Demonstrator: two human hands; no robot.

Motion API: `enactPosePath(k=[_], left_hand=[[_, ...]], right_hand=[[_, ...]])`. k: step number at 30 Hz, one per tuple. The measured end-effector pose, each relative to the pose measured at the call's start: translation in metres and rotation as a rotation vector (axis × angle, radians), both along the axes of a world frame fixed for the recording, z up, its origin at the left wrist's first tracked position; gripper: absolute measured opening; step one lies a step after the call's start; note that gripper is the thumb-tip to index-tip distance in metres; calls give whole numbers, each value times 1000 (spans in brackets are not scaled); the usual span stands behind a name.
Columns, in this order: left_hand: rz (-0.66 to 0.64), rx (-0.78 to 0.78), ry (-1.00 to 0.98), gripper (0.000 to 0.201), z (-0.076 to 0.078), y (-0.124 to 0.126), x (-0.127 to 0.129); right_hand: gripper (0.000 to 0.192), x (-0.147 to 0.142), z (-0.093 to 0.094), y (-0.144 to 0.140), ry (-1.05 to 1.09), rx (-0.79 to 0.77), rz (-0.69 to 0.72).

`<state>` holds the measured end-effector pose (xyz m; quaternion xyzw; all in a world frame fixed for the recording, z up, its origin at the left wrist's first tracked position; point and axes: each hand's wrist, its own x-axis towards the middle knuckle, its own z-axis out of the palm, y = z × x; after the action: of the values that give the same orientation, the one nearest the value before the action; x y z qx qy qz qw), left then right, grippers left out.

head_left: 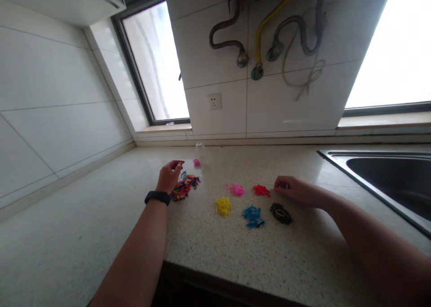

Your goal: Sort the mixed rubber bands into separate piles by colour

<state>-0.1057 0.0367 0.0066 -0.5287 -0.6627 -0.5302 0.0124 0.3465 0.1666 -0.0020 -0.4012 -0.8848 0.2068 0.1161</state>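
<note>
My left hand [170,177], with a dark band on the wrist, hangs over the far side of a mixed-colour pile of small rubber bands [183,188]. Its thumb and fingertips are pinched together; what they hold, if anything, is too small to make out. Beside the red rubber bands [261,190], my right hand [291,189] rests low with curled fingers, their contents hidden. Single-colour heaps lie between the hands: pink bands [237,189], yellow bands [223,206], blue bands [253,216] and black bands [281,213] with a yellow loop on top.
A clear plastic cup [200,151] stands behind the mixed pile, with a small pink item [196,162] by it. A steel sink [357,156] is set into the speckled countertop [208,239] at right. Pipes and a socket [214,101] are on the tiled wall.
</note>
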Motion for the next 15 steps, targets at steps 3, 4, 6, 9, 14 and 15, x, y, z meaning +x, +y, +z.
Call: enactPosePath(k=[3,4,6,9,14,15], left_hand=[[-22,-3,-24,41,0,3,5],[-27,-4,-31,41,0,4,7],[-42,-9,-39,41,-1,4,9],[-60,-5,-50,41,-1,4,11],[-86,-6,-61,41,-3,5,11],[-88,-5,-64,41,-3,5,11]], right_hand=[[27,0,0,-1,-17,6,-1],[27,1,0,-1,-23,12,-1],[28,1,0,0,-27,20,1],[29,3,-2,1,-24,15,0],[30,3,-1,0,-43,23,-4],[30,3,0,-1,-47,27,-2]])
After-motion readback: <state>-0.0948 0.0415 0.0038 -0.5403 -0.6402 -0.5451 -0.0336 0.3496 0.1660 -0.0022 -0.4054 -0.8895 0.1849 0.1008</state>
